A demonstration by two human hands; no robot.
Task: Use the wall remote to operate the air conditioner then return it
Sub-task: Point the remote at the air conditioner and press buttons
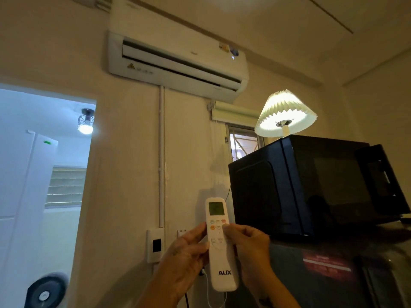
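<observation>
A white remote (221,258) marked AUX, with a small lit screen at its top, is held upright in front of the wall. My left hand (184,261) grips its left edge. My right hand (249,252) holds its right side, thumb resting on a button just under the screen. High on the wall hangs the white air conditioner (178,61), its front flap partly open, above and left of the remote.
A black microwave (311,185) stands on a dark fridge (322,274) close to my right, with a lit pleated lamp (285,114) on top. A wall switch plate (155,244) and white conduit (161,152) lie behind my hands. A bright doorway (44,185) opens at left.
</observation>
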